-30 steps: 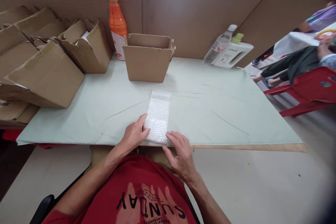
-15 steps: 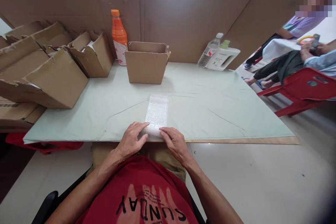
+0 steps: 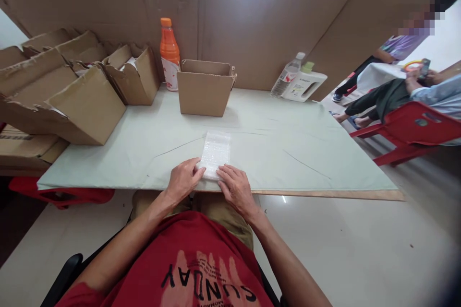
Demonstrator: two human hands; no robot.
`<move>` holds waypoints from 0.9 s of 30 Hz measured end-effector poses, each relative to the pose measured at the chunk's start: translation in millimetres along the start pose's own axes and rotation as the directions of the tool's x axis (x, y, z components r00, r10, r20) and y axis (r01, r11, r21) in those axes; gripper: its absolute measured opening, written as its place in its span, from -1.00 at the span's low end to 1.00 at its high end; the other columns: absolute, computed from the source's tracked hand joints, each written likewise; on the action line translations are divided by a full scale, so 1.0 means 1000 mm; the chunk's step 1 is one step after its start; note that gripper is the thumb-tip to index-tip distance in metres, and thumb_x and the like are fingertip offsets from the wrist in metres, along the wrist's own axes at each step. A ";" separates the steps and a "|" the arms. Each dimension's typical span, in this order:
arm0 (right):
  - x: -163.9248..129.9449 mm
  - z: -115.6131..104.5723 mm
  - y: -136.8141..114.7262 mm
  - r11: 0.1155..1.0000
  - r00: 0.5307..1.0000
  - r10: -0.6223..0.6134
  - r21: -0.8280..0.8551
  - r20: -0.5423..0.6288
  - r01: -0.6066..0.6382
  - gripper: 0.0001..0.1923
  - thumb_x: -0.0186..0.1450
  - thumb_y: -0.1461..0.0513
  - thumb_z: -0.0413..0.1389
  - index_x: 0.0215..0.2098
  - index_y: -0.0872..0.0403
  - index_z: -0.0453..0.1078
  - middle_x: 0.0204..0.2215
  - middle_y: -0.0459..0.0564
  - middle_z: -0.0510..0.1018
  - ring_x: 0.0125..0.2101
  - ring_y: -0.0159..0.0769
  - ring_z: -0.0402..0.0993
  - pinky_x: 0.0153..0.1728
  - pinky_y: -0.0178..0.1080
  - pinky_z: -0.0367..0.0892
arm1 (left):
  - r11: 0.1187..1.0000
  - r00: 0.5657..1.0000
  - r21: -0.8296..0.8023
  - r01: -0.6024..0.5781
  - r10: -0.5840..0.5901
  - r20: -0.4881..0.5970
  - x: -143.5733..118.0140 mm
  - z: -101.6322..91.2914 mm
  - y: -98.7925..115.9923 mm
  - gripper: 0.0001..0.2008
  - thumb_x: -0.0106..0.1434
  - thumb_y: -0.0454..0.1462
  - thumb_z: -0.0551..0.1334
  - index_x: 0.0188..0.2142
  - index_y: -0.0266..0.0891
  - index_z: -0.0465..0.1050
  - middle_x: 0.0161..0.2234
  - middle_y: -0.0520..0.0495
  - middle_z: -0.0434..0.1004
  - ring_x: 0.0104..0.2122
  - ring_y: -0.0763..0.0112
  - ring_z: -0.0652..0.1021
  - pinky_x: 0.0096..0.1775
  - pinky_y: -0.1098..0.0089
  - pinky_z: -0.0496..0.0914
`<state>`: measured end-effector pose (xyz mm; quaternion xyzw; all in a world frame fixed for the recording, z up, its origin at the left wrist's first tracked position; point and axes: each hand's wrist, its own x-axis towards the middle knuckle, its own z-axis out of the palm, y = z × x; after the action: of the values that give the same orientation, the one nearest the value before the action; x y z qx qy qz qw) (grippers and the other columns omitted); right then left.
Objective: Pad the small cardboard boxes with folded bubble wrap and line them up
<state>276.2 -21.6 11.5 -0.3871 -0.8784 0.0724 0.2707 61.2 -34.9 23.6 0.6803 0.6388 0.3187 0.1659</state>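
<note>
Here both hands, left (image 3: 184,178) and right (image 3: 234,187), press flat, fingers curled, on the bubble wrap (image 3: 215,151).

A makeshift packing room: folded brown cardboard boxes (image 3: 72,91) stacked left of the hands, tall cardboard partition (image 3: 252,24) beyond them, red plastic chair (image 3: 410,129) rightward.

- One clear bubble-wrap strip (image 3: 215,152), lying on the counter.
- One open brown cardboard box (image 3: 204,89) standing alone.
- One orange plastic bottle (image 3: 169,55).
- One clear plastic water bottle (image 3: 287,76).
- One white plastic jug with a green cap (image 3: 305,84).
- One red plastic chair (image 3: 414,129).
</note>
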 end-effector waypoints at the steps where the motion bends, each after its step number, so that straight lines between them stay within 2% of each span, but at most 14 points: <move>1: 0.002 0.002 0.001 1.000 1.000 0.016 0.019 -0.007 -0.016 -0.69 0.38 0.32 0.06 0.04 0.00 0.48 0.02 0.10 0.60 0.09 -0.04 0.46 0.04 0.04 0.36 | 0.999 0.999 0.006 -0.040 0.040 -0.012 -0.004 -0.003 0.000 -0.67 0.30 -0.22 0.22 0.02 -0.27 0.50 -0.22 -0.15 0.62 -0.20 0.21 0.57 -0.07 0.22 0.44; 3: 0.004 0.001 0.002 0.995 0.998 0.057 0.080 -0.008 -0.056 -0.72 0.41 0.29 0.04 0.01 0.01 0.49 -0.07 0.09 0.64 -0.02 -0.09 0.52 0.00 -0.01 0.38 | 0.985 0.985 -0.003 -0.170 0.170 -0.031 -0.014 -0.007 0.000 -0.62 0.27 -0.24 0.25 0.08 -0.26 0.46 0.00 -0.24 0.57 0.01 0.12 0.52 0.07 0.12 0.39; 4: 0.003 -0.001 0.002 0.990 0.997 0.079 0.116 0.009 -0.080 -0.73 0.42 0.27 0.03 0.01 0.02 0.50 -0.10 0.08 0.65 -0.07 -0.11 0.54 -0.03 -0.03 0.39 | 0.972 0.972 -0.022 -0.234 0.233 -0.034 -0.020 -0.009 0.000 -0.59 0.26 -0.28 0.24 0.10 -0.24 0.44 0.05 -0.23 0.55 0.05 0.12 0.50 0.10 0.10 0.37; 6: 0.000 -0.005 0.000 0.973 0.989 0.132 0.182 0.068 -0.143 -0.72 0.43 0.22 0.03 0.03 0.00 0.49 -0.13 0.04 0.66 -0.13 -0.15 0.56 -0.07 -0.07 0.42 | 0.954 0.957 -0.081 -0.290 0.288 -0.032 -0.028 -0.010 0.000 -0.56 0.26 -0.36 0.18 0.14 -0.21 0.41 -0.01 -0.18 0.59 0.00 0.19 0.53 0.07 0.12 0.39; 8: -0.004 -0.010 -0.003 0.961 0.980 0.177 0.200 0.091 -0.193 -0.71 0.43 0.19 0.03 0.04 -0.01 0.49 -0.11 0.02 0.66 -0.13 -0.15 0.56 -0.08 -0.08 0.43 | 0.965 0.972 -0.119 -0.233 0.234 -0.011 -0.031 -0.008 0.000 -0.55 0.26 -0.40 0.14 0.15 -0.20 0.41 -0.10 -0.12 0.63 -0.10 0.25 0.57 0.01 0.19 0.44; 9: -0.005 -0.012 -0.005 0.963 0.980 0.187 0.184 0.067 -0.196 -0.71 0.42 0.18 0.04 0.05 0.00 0.48 -0.08 0.04 0.65 -0.11 -0.13 0.55 -0.07 -0.07 0.42 | 0.975 0.981 -0.114 -0.193 0.194 0.003 -0.029 -0.007 -0.001 -0.54 0.25 -0.39 0.15 0.14 -0.20 0.42 -0.12 -0.11 0.64 -0.14 0.27 0.58 -0.01 0.22 0.45; 11: -0.007 -0.015 -0.009 0.981 0.987 0.161 0.113 -0.020 -0.158 -0.69 0.40 0.18 0.07 0.07 0.02 0.45 0.00 0.11 0.60 -0.02 -0.07 0.51 -0.04 -0.03 0.40 | 0.988 0.991 -0.076 -0.132 0.134 0.023 -0.021 -0.005 -0.002 -0.55 0.24 -0.37 0.17 0.13 -0.19 0.43 -0.12 -0.10 0.64 -0.18 0.29 0.59 -0.04 0.26 0.47; 13: -0.005 -0.016 -0.011 0.997 0.995 0.079 0.030 -0.058 -0.077 -0.66 0.38 0.19 0.11 0.11 0.01 0.41 0.09 0.14 0.53 0.05 -0.02 0.45 0.00 0.01 0.37 | 0.994 0.994 -0.038 -0.105 0.106 0.021 -0.011 -0.002 -0.003 -0.58 0.25 -0.36 0.18 0.11 -0.20 0.45 -0.11 -0.10 0.63 -0.21 0.30 0.58 -0.05 0.27 0.47; 15: -0.001 -0.015 -0.013 1.000 1.000 -0.004 -0.026 -0.015 0.004 -0.64 0.35 0.23 0.14 0.12 -0.01 0.40 0.13 0.14 0.50 0.09 0.01 0.42 0.01 0.04 0.35 | 0.994 0.995 -0.020 -0.103 0.103 0.001 -0.003 -0.001 -0.004 -0.62 0.27 -0.35 0.19 0.08 -0.22 0.46 -0.10 -0.14 0.61 -0.17 0.27 0.57 -0.03 0.23 0.46; 17: 0.006 -0.013 -0.011 0.998 0.998 -0.044 -0.047 0.041 0.046 -0.65 0.34 0.28 0.13 0.09 0.00 0.42 0.09 0.13 0.54 0.07 0.01 0.43 0.00 0.05 0.35 | 0.994 0.993 -0.009 -0.113 0.113 -0.018 -0.001 -0.002 -0.006 -0.65 0.28 -0.32 0.21 0.06 -0.22 0.46 -0.07 -0.17 0.57 -0.08 0.21 0.54 0.02 0.18 0.43; 19: 0.013 -0.009 -0.008 0.999 0.998 -0.026 -0.029 0.055 0.027 -0.70 0.35 0.30 0.10 0.04 0.02 0.45 0.00 0.13 0.60 -0.01 -0.01 0.49 -0.07 0.03 0.37 | 0.987 0.987 -0.033 -0.159 0.158 -0.032 -0.007 -0.006 -0.007 -0.64 0.27 -0.29 0.24 0.07 -0.22 0.45 -0.01 -0.19 0.55 -0.01 0.16 0.51 0.06 0.13 0.41; 22: 0.017 -0.008 -0.004 0.993 0.995 0.047 0.104 0.086 -0.056 -0.73 0.40 0.25 0.07 0.05 0.01 0.46 -0.10 0.08 0.65 -0.14 -0.10 0.56 -0.14 -0.05 0.42 | 0.971 0.979 -0.119 -0.205 0.204 -0.028 -0.020 -0.013 -0.008 -0.59 0.26 -0.32 0.23 0.11 -0.20 0.42 -0.01 -0.17 0.57 -0.02 0.18 0.53 0.04 0.14 0.42; 25: 0.017 -0.011 -0.002 0.971 0.985 0.101 0.201 0.140 -0.128 -0.72 0.43 0.18 0.05 0.07 -0.05 0.45 -0.11 0.01 0.66 -0.16 -0.14 0.58 -0.14 -0.09 0.45 | 0.979 0.994 -0.172 -0.107 0.108 -0.001 -0.024 -0.015 -0.008 -0.58 0.28 -0.34 0.18 0.13 -0.21 0.41 -0.09 -0.13 0.61 -0.15 0.27 0.57 -0.04 0.23 0.45; 27: 0.016 -0.015 -0.003 0.980 0.991 0.118 0.153 0.068 -0.127 -0.72 0.43 0.16 0.05 0.05 -0.03 0.45 -0.06 0.06 0.63 -0.10 -0.10 0.55 -0.10 -0.05 0.43 | 0.986 1.000 -0.164 -0.025 0.025 0.000 -0.017 -0.012 -0.007 -0.59 0.28 -0.33 0.20 0.12 -0.21 0.42 -0.13 -0.11 0.62 -0.22 0.30 0.58 -0.09 0.27 0.47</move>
<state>273.5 -13.9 32.2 -0.4156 -0.8522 0.1690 0.2693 48.5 -53.1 23.9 0.6726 0.6017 0.3715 0.2179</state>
